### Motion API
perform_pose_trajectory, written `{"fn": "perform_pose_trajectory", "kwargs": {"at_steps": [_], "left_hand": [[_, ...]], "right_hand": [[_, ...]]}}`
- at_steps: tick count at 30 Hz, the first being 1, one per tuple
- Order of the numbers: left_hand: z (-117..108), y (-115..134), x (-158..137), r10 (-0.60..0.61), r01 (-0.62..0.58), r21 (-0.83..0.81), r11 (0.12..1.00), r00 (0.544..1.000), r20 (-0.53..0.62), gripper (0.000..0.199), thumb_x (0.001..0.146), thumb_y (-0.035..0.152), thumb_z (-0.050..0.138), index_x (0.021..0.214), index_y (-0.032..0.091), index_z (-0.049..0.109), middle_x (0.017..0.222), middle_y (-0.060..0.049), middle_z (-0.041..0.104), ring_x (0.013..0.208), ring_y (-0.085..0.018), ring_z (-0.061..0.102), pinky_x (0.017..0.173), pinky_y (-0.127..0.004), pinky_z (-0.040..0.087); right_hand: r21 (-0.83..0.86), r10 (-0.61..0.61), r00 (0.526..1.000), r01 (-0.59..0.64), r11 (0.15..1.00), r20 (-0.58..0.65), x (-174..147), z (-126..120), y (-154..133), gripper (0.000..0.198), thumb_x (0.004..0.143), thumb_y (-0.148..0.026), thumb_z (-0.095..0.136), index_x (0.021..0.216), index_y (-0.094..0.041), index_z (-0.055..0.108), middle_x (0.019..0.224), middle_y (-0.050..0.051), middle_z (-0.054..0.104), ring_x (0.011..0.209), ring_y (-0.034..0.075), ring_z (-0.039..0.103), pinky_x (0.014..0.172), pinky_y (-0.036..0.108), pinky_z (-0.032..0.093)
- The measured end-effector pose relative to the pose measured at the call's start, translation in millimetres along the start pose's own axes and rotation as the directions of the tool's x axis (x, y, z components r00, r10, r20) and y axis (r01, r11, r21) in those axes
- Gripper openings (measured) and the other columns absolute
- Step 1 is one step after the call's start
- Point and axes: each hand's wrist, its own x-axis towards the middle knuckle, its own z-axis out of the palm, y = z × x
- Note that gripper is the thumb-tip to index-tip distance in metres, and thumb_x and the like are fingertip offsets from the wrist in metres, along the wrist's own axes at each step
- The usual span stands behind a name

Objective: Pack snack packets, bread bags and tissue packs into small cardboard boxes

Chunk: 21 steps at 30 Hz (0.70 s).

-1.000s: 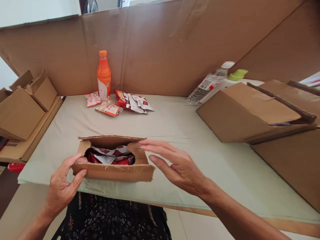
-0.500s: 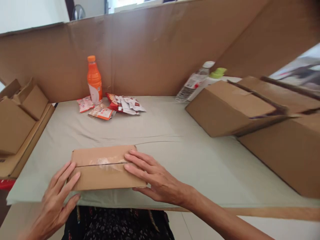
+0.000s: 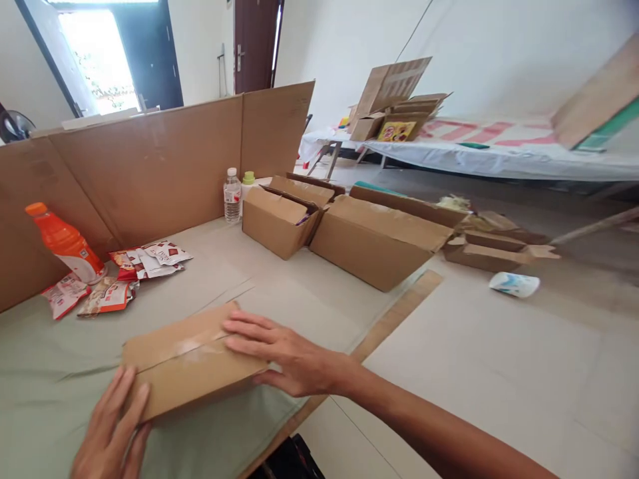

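Observation:
A small closed cardboard box (image 3: 200,356) lies on the pale green cloth near the table's front edge, with clear tape along its top seam. My left hand (image 3: 112,426) holds its left end, fingertips on the top face and thumb lower at the near side. At the opposite end, my right hand (image 3: 279,349) grips the box, fingers over the top and thumb against the near side. Beyond the box are several snack packets (image 3: 162,258) and an orange drink bottle (image 3: 67,243), which appears tilted in this view.
Open cardboard boxes (image 3: 369,239) stand at the table's right side, beside a clear water bottle (image 3: 232,196) and a green-capped bottle (image 3: 248,181). A tall cardboard panel (image 3: 174,159) borders the back. On the floor lie a white roll (image 3: 515,284) and an open carton (image 3: 492,251).
The view has swung to the right, bringing the floor and a second table into sight. Both hands stay at the two ends of the box.

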Motion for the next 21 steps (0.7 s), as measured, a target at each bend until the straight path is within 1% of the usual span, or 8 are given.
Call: {"fn": "perform_pose_trajectory", "kwargs": {"at_steps": [2, 5, 8, 11, 13, 16, 19, 21], "left_hand": [[37.7, 19.6, 56.2, 0.085, -0.086, -0.066, 0.994, 0.996, -0.016, 0.061, 0.097, 0.007, 0.052, 0.154, 0.025, 0.043, 0.153, -0.013, 0.054, 0.147, -0.028, 0.047, 0.11, -0.044, 0.055], [100.6, 54.2, 144.2, 0.235, -0.222, -0.194, 0.955, 0.971, 0.043, 0.043, 0.099, 0.011, 0.046, 0.141, 0.019, 0.053, 0.148, -0.017, 0.058, 0.146, -0.03, 0.048, 0.109, -0.048, 0.055], [155.6, 93.4, 227.4, 0.35, -0.301, -0.237, 0.924, 0.915, 0.2, 0.039, 0.097, 0.012, 0.047, 0.134, 0.015, 0.058, 0.148, -0.017, 0.058, 0.145, -0.033, 0.047, 0.112, -0.05, 0.05], [193.6, 127.9, 293.8, 0.403, -0.347, -0.244, 0.906, 0.884, 0.239, 0.041, 0.093, 0.008, 0.049, 0.131, 0.019, 0.06, 0.148, -0.013, 0.057, 0.145, -0.031, 0.044, 0.114, -0.049, 0.044], [210.1, 144.7, 324.2, 0.409, -0.356, -0.228, 0.906, 0.874, 0.261, 0.04, 0.093, 0.005, 0.046, 0.127, 0.019, 0.062, 0.145, -0.014, 0.058, 0.14, -0.031, 0.047, 0.11, -0.048, 0.044], [226.7, 160.4, 349.5, 0.374, -0.331, -0.184, 0.926, 0.878, 0.3, 0.037, 0.096, 0.004, 0.039, 0.125, 0.013, 0.06, 0.13, -0.02, 0.061, 0.123, -0.032, 0.055, 0.098, -0.047, 0.047], [237.1, 166.9, 358.8, 0.329, -0.29, -0.162, 0.943, 0.882, 0.337, 0.038, 0.094, 0.003, 0.041, 0.128, 0.008, 0.056, 0.125, -0.022, 0.059, 0.112, -0.031, 0.059, 0.088, -0.043, 0.05], [240.5, 168.6, 357.5, 0.311, -0.265, -0.171, 0.949, 0.88, 0.359, 0.045, 0.09, 0.002, 0.046, 0.135, 0.007, 0.051, 0.135, -0.023, 0.055, 0.113, -0.03, 0.059, 0.089, -0.042, 0.053]], "right_hand": [[-0.097, 0.166, 0.984, -0.172, 0.98, -0.071, -47.3, -29.4, 4.0, 0.066, 0.099, -0.026, 0.06, 0.16, -0.022, 0.035, 0.162, 0.013, 0.042, 0.157, 0.025, 0.024, 0.123, 0.049, 0.037], [-0.265, 0.361, 0.906, -0.412, 0.871, -0.222, -113.3, -67.3, 3.7, 0.064, 0.101, -0.027, 0.057, 0.161, -0.029, 0.034, 0.162, 0.01, 0.044, 0.155, 0.027, 0.031, 0.121, 0.049, 0.041], [-0.401, 0.424, 0.816, -0.566, 0.72, -0.392, -161.8, -91.8, 6.0, 0.064, 0.101, -0.032, 0.057, 0.161, -0.032, 0.034, 0.158, 0.01, 0.048, 0.151, 0.031, 0.037, 0.12, 0.054, 0.041], [-0.475, 0.421, 0.744, -0.661, 0.581, -0.52, -186.8, -103.1, 17.7, 0.066, 0.101, -0.039, 0.057, 0.162, -0.031, 0.034, 0.156, 0.011, 0.05, 0.146, 0.036, 0.043, 0.117, 0.058, 0.043], [-0.493, 0.422, 0.697, -0.712, 0.5, -0.579, -191.5, -104.4, 28.8, 0.064, 0.101, -0.04, 0.056, 0.161, -0.029, 0.035, 0.154, 0.012, 0.051, 0.144, 0.037, 0.046, 0.114, 0.059, 0.044], [-0.487, 0.424, 0.638, -0.767, 0.417, -0.642, -186.7, -101.6, 44.7, 0.062, 0.102, -0.041, 0.054, 0.16, -0.027, 0.037, 0.152, 0.014, 0.052, 0.142, 0.039, 0.047, 0.113, 0.059, 0.045], [-0.475, 0.405, 0.615, -0.785, 0.399, -0.676, -179.3, -101.2, 55.4, 0.063, 0.102, -0.041, 0.054, 0.161, -0.027, 0.035, 0.153, 0.014, 0.052, 0.141, 0.041, 0.047, 0.112, 0.062, 0.043], [-0.472, 0.392, 0.624, -0.775, 0.421, -0.675, -179.5, -102.7, 58.6, 0.068, 0.102, -0.039, 0.055, 0.164, -0.028, 0.029, 0.155, 0.014, 0.049, 0.142, 0.043, 0.045, 0.113, 0.064, 0.04]]}}
